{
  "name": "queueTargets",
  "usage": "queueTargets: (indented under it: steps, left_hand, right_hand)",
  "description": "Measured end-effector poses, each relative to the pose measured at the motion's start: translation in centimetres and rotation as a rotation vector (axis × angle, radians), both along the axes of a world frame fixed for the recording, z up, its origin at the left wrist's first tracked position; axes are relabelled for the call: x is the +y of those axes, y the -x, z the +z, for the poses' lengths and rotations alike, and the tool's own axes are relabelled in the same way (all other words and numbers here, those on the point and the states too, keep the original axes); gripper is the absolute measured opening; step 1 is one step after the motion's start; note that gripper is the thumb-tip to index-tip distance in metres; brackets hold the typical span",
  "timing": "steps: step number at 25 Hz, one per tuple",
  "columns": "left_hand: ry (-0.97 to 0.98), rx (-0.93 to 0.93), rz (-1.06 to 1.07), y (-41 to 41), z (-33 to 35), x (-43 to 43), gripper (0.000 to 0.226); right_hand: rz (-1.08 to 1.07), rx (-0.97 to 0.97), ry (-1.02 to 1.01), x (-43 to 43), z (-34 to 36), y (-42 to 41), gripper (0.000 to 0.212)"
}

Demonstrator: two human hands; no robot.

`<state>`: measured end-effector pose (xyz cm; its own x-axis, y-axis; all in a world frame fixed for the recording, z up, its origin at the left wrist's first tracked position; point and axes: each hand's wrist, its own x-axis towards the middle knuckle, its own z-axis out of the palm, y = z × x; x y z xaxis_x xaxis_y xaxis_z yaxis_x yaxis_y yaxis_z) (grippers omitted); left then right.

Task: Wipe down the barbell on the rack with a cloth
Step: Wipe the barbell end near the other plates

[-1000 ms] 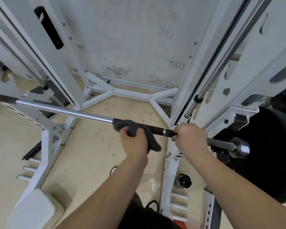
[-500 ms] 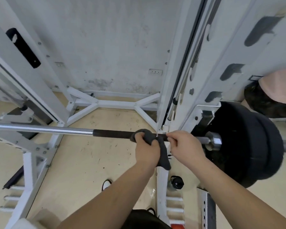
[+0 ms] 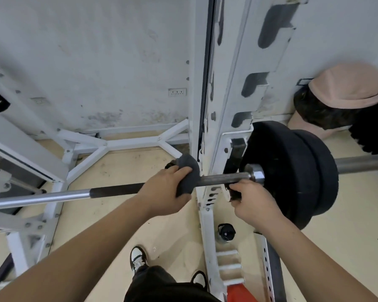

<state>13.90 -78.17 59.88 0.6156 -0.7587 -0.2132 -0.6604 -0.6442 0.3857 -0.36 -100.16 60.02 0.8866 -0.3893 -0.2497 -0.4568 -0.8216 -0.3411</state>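
Observation:
A steel barbell [image 3: 52, 196] with a dark knurled stretch runs left to right across the white rack [image 3: 207, 118]. Black weight plates [image 3: 292, 171] sit on its right end, past a chrome collar [image 3: 256, 173]. My left hand [image 3: 162, 189] is closed around a dark grey cloth [image 3: 188, 173], which is wrapped over the bar right beside the rack upright. My right hand [image 3: 252, 200] grips the bar between the upright and the collar; its fingers hide that stretch of bar.
The rack's white floor braces [image 3: 109, 142] lie against a stained wall. A black bottle cap [image 3: 226, 231] and storage pegs [image 3: 228, 267] sit at the upright's foot. A pink and dark object [image 3: 340, 94] stands at the right. My shoes [image 3: 138, 257] are on the beige floor.
The cloth and my left hand have slid right along the bar up to the rack upright. My right hand has shifted right toward the collar, and the view has turned to the right.

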Motion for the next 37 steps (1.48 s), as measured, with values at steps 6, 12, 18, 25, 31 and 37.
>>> queueTargets:
  steps: [6,12,18,25,31,37]
  left_hand:
    - [0.107,-0.177,-0.151,0.9,-1.6,-6.3,0.053]
    - [0.146,-0.186,-0.1,1.4,-1.3,-4.8,0.05]
    - [0.079,-0.184,0.019,1.0,-0.8,-4.3,0.033]
    - [0.033,-0.294,-0.043,2.0,-1.6,-2.3,0.042]
    - [-0.107,-0.314,0.224,2.5,3.2,-0.9,0.02]
    - [0.14,-0.202,-0.053,5.5,0.6,-8.2,0.06]
  right_hand:
    - [0.022,0.01,-0.071,-1.1,0.4,-0.3,0.038]
    - [-0.02,0.047,-0.054,-1.1,0.6,-1.1,0.036]
    - [-0.033,0.083,-0.063,-1.2,0.6,-1.3,0.036]
    - [0.037,0.059,-0.012,-0.5,1.8,0.4,0.019]
    - [0.086,-0.557,0.272,-2.7,6.8,2.3,0.013]
    - [-0.248,-0.486,0.434,-7.9,7.9,1.9,0.047]
